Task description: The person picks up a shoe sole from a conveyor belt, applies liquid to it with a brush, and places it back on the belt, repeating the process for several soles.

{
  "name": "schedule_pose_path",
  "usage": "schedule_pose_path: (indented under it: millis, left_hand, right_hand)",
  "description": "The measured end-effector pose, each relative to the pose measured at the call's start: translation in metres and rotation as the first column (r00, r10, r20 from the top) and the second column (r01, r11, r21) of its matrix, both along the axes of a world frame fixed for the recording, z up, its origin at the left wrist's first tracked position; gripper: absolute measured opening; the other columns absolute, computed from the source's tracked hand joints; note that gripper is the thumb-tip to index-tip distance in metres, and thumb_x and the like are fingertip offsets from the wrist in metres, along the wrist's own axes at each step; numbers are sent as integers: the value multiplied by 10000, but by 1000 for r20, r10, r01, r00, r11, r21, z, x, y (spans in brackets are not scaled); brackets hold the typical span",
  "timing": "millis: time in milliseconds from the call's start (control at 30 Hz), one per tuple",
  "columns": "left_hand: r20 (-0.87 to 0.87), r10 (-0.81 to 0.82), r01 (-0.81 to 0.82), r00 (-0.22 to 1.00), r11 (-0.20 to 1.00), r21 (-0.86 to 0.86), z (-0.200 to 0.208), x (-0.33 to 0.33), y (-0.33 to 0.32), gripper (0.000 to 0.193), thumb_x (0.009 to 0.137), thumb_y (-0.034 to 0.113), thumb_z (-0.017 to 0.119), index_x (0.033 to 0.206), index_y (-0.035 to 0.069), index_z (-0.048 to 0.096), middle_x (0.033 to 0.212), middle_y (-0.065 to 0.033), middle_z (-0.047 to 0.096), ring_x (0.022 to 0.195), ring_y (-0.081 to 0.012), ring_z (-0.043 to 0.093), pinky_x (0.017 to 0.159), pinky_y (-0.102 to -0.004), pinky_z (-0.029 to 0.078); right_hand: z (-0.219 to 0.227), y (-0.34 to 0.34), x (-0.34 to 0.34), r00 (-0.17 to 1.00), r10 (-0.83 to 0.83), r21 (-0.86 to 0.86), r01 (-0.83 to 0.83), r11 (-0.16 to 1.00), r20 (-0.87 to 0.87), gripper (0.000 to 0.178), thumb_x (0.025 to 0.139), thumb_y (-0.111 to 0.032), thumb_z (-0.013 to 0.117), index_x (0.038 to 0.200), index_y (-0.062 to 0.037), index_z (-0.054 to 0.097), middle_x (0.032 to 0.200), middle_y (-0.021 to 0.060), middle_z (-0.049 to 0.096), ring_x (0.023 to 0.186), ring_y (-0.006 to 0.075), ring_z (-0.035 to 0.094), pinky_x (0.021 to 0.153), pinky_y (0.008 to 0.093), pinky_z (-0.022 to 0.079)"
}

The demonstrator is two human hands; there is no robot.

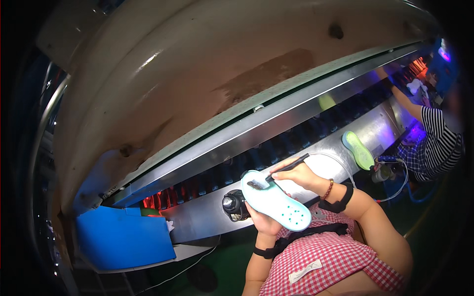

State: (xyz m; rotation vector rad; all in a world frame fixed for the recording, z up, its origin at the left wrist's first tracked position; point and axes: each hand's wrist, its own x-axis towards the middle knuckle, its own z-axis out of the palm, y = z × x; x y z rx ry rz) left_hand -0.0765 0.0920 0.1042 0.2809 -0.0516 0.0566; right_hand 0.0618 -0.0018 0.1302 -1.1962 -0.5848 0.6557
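Observation:
My left hand (266,223) is closed on the lower left edge of a pale mint shoe sole (276,201), tilted, with a group of small holes at its near end. Between the fingers of my right hand (299,176) is a black-handled brush (291,166). Its dark bristles touch the sole's surface near the far end. A thin pale tube (335,159) curves away from near the handle's end. Just left of the sole, a round black-and-silver container (234,204) stands at the metal ledge; its contents are hard to make out.
A yellow-green sole (359,150) lies on the metal ledge (197,217) to the right. Beyond runs a dark roller conveyor (266,157) under a large overhanging cover (197,64). A blue box-like housing (123,239) stands left. At far right, a person in a striped sleeve (437,126) reaches toward the line.

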Motion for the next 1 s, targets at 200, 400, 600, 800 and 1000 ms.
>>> schedule_pose_path:
  millis: [200, 400, 600, 800, 1000]
  left_hand:
    - [-332, 379, -318, 864, 921, 224, -3, 10, -6, 662, 859, 615, 227, 1260, 115, 395, 1204, -69, 479, 1121, -235, 454, 972, -385, 346]
    - [-241, 359, -285, 902, 913, 293, -4, -5, 30, 754, 813, 679, 184, 1261, 109, 388, 1070, -115, 564, 938, -296, 562, 841, -433, 449]
    - [-327, 303, -290, 895, 953, 91, 4, 6, 2, 702, 833, 645, 254, 1301, 136, 372, 1283, -78, 439, 1148, -274, 443, 974, -428, 349]
    - [-245, 376, -343, 894, 924, 168, 14, 3, 5, 724, 835, 663, 221, 1315, 135, 344, 1277, -77, 435, 1135, -276, 440, 968, -415, 351]
    - [-276, 510, -466, 815, 859, 213, 31, 16, 9, 794, 775, 719, 183, 1173, 91, 460, 884, -180, 584, 773, -302, 575, 722, -450, 468]
  right_hand:
    - [20, -8, -36, 668, 100, -191, 64, 980, 737, 211, 696, -199, 657, 868, -78, 666, 832, 127, 623, 786, 269, 577, 676, 341, 456]
    - [39, -55, -28, 691, 516, -356, -378, 855, 506, 183, 705, -133, 685, 869, -51, 678, 800, 117, 648, 707, 211, 612, 651, 287, 483]
    - [55, -19, -22, 906, 146, -78, -125, 989, 398, 187, 737, -125, 662, 906, -43, 662, 856, 106, 646, 759, 172, 616, 692, 280, 484]
    - [63, -32, -13, 944, 181, -149, -143, 978, 277, 158, 756, -130, 653, 885, -43, 676, 780, 94, 654, 751, 143, 616, 695, 282, 487]
    - [55, -47, -16, 780, 449, -74, -467, 881, 435, 184, 736, -104, 665, 912, -53, 677, 822, 115, 646, 741, 185, 609, 691, 272, 478]
